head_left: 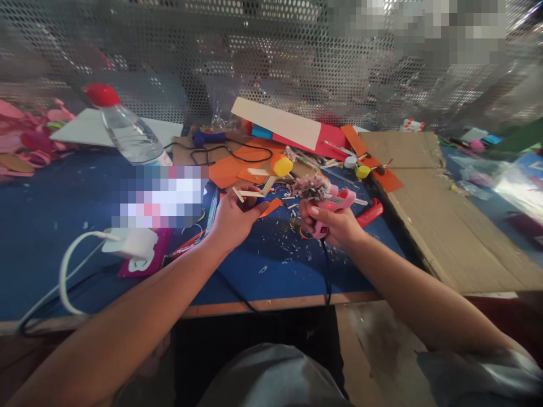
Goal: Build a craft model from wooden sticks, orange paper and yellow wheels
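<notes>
My left hand [238, 217] is closed on a small frame of pale wooden sticks [253, 194], which juts out past the fingers to both sides. In my right hand [333, 223] is a pink glue gun [335, 204], with a small red light and a black cord hanging down over the table edge. A greyish, fuzzy clump [311, 186] sits at the gun's front end, between the hands. An orange paper scrap [270, 207] lies between the hands, and a red-handled tool [370, 213] rests just beyond my right wrist.
A water bottle [131, 133] leans at the left behind a purple power strip [165, 240] with a white plug. Orange sheets [241, 161], yellow caps and a black cable lie at the back. Cardboard [458, 226] covers the right side. White scraps litter the blue table [280, 271].
</notes>
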{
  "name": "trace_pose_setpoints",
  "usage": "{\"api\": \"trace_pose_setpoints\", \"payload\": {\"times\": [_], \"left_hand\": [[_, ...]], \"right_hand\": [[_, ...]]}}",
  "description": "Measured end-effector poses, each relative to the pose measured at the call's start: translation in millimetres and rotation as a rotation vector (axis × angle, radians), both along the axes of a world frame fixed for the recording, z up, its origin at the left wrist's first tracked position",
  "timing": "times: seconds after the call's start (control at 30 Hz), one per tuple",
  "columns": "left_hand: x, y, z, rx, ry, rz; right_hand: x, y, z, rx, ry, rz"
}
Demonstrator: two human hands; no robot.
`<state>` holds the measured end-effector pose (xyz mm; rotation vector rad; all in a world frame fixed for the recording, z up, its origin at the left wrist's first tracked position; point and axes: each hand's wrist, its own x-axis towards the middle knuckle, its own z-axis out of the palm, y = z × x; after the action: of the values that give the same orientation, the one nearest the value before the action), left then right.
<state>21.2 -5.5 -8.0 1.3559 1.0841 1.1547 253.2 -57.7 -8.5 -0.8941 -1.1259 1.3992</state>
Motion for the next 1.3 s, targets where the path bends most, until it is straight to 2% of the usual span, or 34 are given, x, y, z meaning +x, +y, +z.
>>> {"api": "trace_pose_setpoints", "payload": {"times": [0.3, 0.63, 0.83, 1.0, 1.3], "left_hand": [[0.1, -1.2, 6.0, 0.002, 0.02, 0.002], [1.0, 0.0, 7.5, -0.009, 0.046, 0.043], [-0.5, -0.2, 6.1, 0.003, 0.013, 0.013], [-1.4, 0.8, 5.9, -0.006, 0.015, 0.005], [0.7, -1.4, 5.8, -0.004, 0.019, -0.001]], "right_hand": [[4.3, 3.5, -1.8, 0.061, -0.158, 0.015], [4.0, 4.0, -0.8, 0.096, -0.113, 0.091], [1.6, 2.4, 0.1, 0.063, -0.044, 0.129], [1.8, 3.2, -1.7, 0.069, -0.072, 0.11], [8.5, 3.7, -7.2, -0.021, -0.124, 0.01]]}}
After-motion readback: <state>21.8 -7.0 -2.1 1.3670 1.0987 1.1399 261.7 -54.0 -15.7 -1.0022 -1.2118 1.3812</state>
